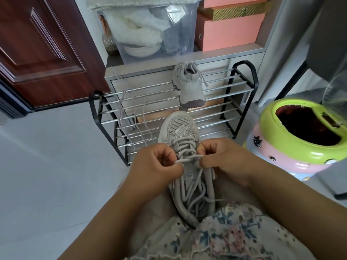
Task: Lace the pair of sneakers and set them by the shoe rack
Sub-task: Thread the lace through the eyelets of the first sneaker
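Now sneaker (178, 147) between both hands

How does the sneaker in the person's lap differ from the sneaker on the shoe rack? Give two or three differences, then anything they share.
The sneaker in the lap points toe-away toward the rack; the sneaker on the shoe rack hangs toe-down off the top rails. The lap sneaker has lace criss-crossed through its eyelets, pulled by the left hand and right hand; the rack sneaker is untouched, with a loose lace draped beside it. Both are grey with sparkly trim.
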`<action>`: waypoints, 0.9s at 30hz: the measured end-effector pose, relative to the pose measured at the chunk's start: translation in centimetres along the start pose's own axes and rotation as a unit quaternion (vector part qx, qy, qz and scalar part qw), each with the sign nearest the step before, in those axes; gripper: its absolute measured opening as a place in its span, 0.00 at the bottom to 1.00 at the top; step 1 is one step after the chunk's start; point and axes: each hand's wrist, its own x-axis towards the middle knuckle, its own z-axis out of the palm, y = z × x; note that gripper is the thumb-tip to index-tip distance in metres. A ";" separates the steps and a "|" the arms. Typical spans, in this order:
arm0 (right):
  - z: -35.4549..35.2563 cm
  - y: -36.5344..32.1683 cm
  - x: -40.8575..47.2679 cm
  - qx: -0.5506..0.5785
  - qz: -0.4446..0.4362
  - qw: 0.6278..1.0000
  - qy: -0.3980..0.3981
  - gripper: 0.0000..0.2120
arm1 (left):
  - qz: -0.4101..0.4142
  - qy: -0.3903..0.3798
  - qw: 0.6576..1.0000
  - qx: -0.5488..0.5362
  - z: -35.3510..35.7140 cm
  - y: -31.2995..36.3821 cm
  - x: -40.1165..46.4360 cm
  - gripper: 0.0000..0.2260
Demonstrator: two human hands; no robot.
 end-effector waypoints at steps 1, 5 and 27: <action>0.0 -0.1 0.1 0.018 0.012 1.000 -0.009 0.14 | -0.005 -0.003 1.000 -0.001 -0.1 0.0 0.0 0.09; -0.5 -0.9 0.5 0.065 0.058 0.995 -0.043 0.13 | -0.049 -0.054 0.997 -0.037 -0.6 0.5 0.3 0.11; -3.6 -2.1 -1.3 -0.232 -0.147 0.962 -0.011 0.11 | -0.022 -0.093 0.993 -0.073 -3.2 1.3 0.7 0.05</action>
